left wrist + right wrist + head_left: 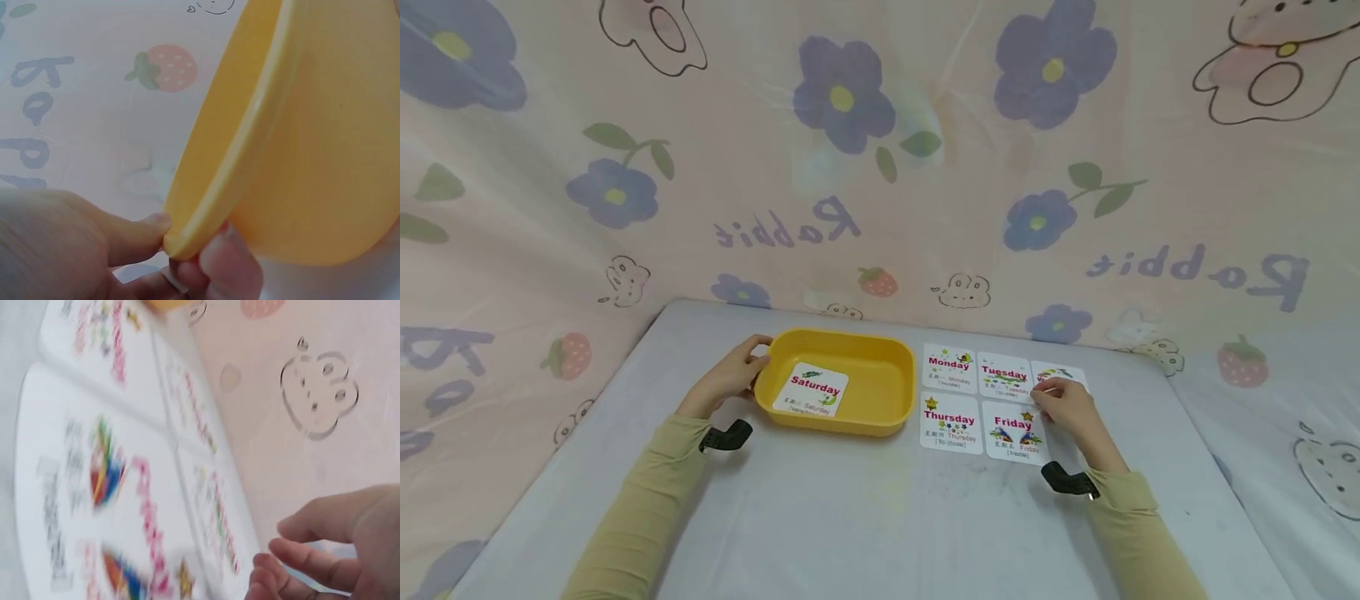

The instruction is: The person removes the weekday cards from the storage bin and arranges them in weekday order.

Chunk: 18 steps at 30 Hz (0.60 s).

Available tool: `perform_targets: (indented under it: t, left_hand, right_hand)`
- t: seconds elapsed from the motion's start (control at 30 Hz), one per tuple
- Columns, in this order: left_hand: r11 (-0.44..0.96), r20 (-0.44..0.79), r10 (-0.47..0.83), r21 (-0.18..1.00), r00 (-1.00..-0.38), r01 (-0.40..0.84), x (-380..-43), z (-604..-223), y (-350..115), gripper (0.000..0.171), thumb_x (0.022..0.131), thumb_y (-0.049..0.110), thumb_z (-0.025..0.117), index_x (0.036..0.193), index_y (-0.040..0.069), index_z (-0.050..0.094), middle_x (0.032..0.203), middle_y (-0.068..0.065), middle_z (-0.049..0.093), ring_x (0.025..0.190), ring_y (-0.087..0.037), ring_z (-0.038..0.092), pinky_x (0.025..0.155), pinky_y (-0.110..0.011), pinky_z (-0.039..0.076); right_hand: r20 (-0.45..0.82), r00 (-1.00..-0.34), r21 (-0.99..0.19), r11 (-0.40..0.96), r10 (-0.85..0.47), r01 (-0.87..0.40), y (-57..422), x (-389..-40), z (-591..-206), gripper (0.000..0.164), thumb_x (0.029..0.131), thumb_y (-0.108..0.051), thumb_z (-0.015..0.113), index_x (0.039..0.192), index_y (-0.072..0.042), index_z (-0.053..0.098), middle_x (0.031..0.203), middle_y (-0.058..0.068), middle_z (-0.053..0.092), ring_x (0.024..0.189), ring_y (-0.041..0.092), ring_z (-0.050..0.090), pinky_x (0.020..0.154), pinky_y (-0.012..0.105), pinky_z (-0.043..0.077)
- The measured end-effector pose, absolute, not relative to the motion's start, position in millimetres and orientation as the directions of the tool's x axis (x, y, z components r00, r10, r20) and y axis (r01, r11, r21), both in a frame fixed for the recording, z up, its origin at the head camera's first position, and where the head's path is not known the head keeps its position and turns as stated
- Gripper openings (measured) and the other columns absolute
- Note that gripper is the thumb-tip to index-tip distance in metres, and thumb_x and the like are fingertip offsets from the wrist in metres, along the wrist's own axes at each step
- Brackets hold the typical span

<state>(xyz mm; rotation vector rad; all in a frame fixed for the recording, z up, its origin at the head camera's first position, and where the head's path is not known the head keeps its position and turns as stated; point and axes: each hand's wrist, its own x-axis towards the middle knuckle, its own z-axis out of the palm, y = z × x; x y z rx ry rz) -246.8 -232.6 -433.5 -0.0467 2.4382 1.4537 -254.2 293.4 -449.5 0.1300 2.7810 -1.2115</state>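
Note:
In the head view, my left hand (724, 382) grips the left end of a yellow plastic tray (880, 427). The left wrist view has the thumb on one side of the tray's rim (234, 156) and fingers on the other. A Saturday card (811, 390) lies inside the tray. My right hand (1070, 406) hovers at the card rows with loosely bent fingers and nothing visible between them. It partly covers a third top-row card (1060, 372), whose word is hidden. Beside it are the Tuesday card (1004, 377) and the Friday card (1014, 432).
The Monday card (950, 368) and Thursday card (951, 423) form the left side of the two rows, right of the tray. All lie on a white-covered table (865, 525). A printed curtain (925, 225) rises behind the table's back edge.

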Motion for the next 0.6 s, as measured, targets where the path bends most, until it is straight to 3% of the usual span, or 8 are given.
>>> perform_targets:
  t: [0.23,0.6]
  left_hand:
    - [0.484,-0.272,0.135,0.857,-0.953,-0.176,-248,-433,-231,0.042,0.105,0.018,0.039,0.145,0.011,0.029,0.109,-0.024,0.057,0.068,-0.023,0.056,0.063,-0.042,0.054]
    - [0.495,-0.271,0.121,0.851,-0.955,-0.179,-247,-433,-234,0.041,0.104,0.018,0.040,0.144,0.011,0.030,0.104,-0.022,0.057,0.066,-0.022,0.056,0.063,-0.042,0.055]
  right_hand:
    - [-0.117,-0.985,-0.874,0.483,-0.123,0.044,239,-261,-425,0.034,0.099,-0.018,0.054,0.118,0.009,0.054,0.112,0.028,0.059,0.097,0.039,0.061,0.079,0.037,0.054]
    - [-0.132,-0.909,-0.938,0.345,-0.396,-0.014,144,-278,-397,0.034,0.097,-0.017,0.055,0.122,0.007,0.055,0.115,0.024,0.061,0.105,0.039,0.060,0.088,0.042,0.050]
